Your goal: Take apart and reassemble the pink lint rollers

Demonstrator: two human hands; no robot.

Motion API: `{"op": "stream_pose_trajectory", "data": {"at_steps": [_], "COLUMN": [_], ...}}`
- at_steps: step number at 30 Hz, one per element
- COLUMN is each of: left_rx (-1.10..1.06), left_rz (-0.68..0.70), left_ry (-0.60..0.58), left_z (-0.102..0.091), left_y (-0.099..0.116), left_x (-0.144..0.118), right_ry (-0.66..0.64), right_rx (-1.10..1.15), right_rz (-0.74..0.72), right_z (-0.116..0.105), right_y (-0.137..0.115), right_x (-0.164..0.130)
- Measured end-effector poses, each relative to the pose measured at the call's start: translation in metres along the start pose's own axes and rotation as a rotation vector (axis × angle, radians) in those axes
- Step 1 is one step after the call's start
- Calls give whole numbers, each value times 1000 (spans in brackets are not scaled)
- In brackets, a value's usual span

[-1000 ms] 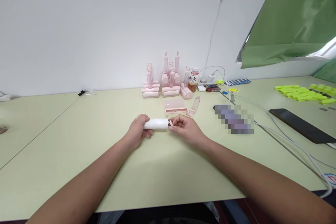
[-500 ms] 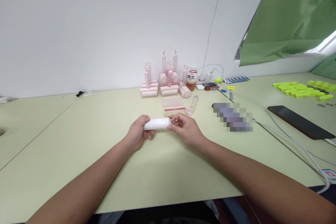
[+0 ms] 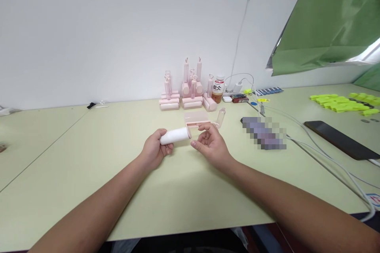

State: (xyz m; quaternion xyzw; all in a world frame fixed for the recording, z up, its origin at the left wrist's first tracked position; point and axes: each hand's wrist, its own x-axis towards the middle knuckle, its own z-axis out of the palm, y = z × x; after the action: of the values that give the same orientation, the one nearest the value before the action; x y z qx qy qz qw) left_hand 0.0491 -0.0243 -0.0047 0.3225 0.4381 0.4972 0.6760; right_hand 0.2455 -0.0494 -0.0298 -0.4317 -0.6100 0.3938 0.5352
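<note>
The left hand [image 3: 154, 148] is wrapped around a white roll [image 3: 174, 136], holding it slightly tilted over the tabletop [image 3: 178, 197], between the front and back edges. The right hand [image 3: 211, 144] is spread, thumb apart from the curled fingers, just beside the roll's pinkish end. Farther toward the back edge are an open pink case [image 3: 196, 117] and a clear tube [image 3: 221, 118]; a bottle [image 3: 217, 90] stands near that edge.

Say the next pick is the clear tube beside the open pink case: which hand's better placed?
Right, I'd say. The right hand looks free, fingers parted, and is nearer the clear tube. The left hand is gripping the white roll.
</note>
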Motion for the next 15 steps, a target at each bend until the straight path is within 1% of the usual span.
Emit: {"op": "stream_pose_trajectory", "data": {"at_steps": [2,4,5,7,8,10,13,15], "left_rx": [-16,-4,18,103,162,298,458,506], "left_rz": [10,4,-10,-59,-80,-85,-53,-94], "left_ry": [3,-38,-81,-216,-293,-420,-506,-561], "left_z": [0,-1,-2,-4,-5,-8,-10,-11], "left_y": [2,5,6,10,12,13,12,9], "left_x": [-1,-3,-5,-9,-10,-12,-15,-17], "right_ry": [-82,-169,-175,-116,-86,-67,-90,-145], "right_rx": [20,68,93,127,130,113,102,98], "right_rz": [36,64,72,79,85,108,130,138], "right_z": [1,1,1,0,-1,-2,-1,1], "right_y": [-1,-3,-4,-5,-6,-5,-2,0], "right_x": [-4,-5,-5,-2,0,4,6,5]}}
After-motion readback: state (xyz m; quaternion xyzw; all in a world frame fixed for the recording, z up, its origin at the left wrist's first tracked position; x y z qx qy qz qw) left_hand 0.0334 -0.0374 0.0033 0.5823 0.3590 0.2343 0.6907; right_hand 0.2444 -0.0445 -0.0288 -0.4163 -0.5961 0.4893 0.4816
